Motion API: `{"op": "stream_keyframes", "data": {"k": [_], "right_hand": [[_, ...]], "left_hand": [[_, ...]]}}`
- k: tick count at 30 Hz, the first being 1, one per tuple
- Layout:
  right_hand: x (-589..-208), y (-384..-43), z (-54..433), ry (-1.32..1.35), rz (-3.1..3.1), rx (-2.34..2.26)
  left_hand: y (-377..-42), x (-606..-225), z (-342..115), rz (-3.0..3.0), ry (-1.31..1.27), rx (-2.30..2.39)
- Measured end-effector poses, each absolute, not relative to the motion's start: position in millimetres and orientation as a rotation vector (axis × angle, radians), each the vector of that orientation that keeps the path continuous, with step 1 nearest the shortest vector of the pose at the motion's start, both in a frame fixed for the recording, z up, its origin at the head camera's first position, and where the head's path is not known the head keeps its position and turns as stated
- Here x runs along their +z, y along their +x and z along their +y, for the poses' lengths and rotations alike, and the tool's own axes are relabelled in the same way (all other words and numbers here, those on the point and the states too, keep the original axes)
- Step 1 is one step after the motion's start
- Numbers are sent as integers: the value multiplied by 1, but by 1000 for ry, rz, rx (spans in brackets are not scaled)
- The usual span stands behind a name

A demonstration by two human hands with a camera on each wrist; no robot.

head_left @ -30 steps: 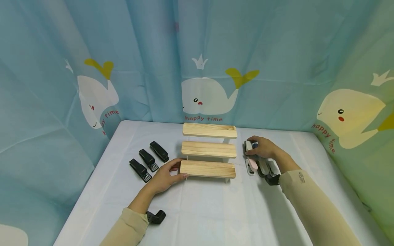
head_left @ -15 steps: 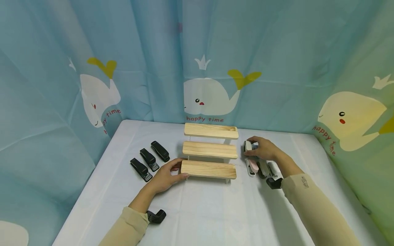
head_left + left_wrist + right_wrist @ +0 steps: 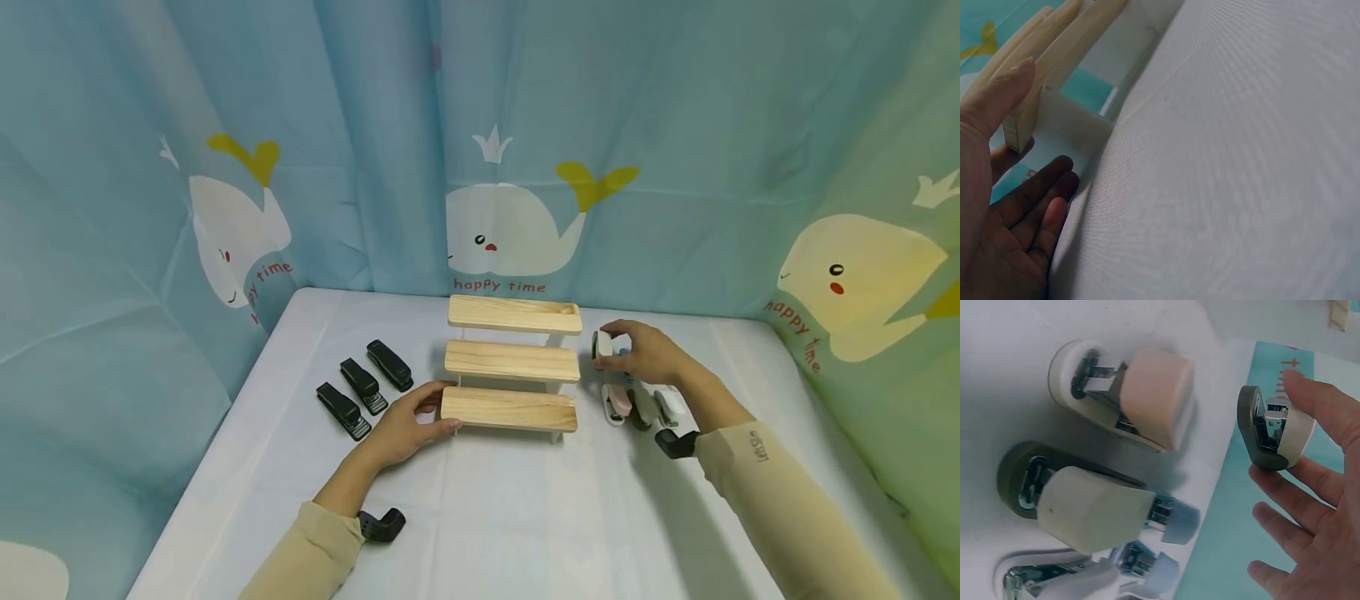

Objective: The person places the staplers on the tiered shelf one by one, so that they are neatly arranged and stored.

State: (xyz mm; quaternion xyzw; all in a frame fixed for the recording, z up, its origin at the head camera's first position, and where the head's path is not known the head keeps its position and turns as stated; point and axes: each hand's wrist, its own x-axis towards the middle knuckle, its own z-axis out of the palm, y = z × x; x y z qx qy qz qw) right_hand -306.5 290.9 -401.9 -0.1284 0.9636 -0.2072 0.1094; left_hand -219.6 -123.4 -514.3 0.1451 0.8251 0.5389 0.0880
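Observation:
My left hand (image 3: pixel 405 429) grips the left end of the lowest board of a three-tier wooden display stand (image 3: pixel 510 408). In the left wrist view its thumb (image 3: pixel 1013 87) lies on the board, with a finger below. My right hand (image 3: pixel 648 358) pinches a small stapler (image 3: pixel 1272 434) with a cream top and a dark grey-green base, held between thumb and fingers beside the other staplers. Close by are a pink-and-white stapler (image 3: pixel 1157 400), a green one (image 3: pixel 1094 506) and a white one (image 3: pixel 1060 578). Blue-topped staplers (image 3: pixel 1182 520) are partly hidden behind them.
Three black staplers (image 3: pixel 363 387) lie in a slanted row left of the stand. A white cloth covers the table (image 3: pixel 480 517). Blue curtains (image 3: pixel 375 167) with whale prints hang close behind and along the sides.
My right hand has raised the cream-topped stapler slightly, away from the group. The left hand keeps its grip on the stand. The head view has shifted a little.

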Motion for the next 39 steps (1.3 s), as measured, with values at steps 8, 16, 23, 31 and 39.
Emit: {"op": "stream_keyframes", "data": {"k": [8,16,23,31,39], "right_hand": [[-389,-304,287,-398,2852,-591],[-371,-299,280,-482,2906,-542],[-357,-294,277,-468,2903,-554],[-345,-293,276,-455,2870,-602],[-333,-294,271,-512,2908,-594]], "left_hand": [[-220,-514,-123,2453,430,1622],[-220,-514,-123,2444,447,1644],[-219,-513,-123,2447,448,1636],[-218,-512,-123,2439,440,1640],[-219,-513,-123,2441,435,1638]]}}
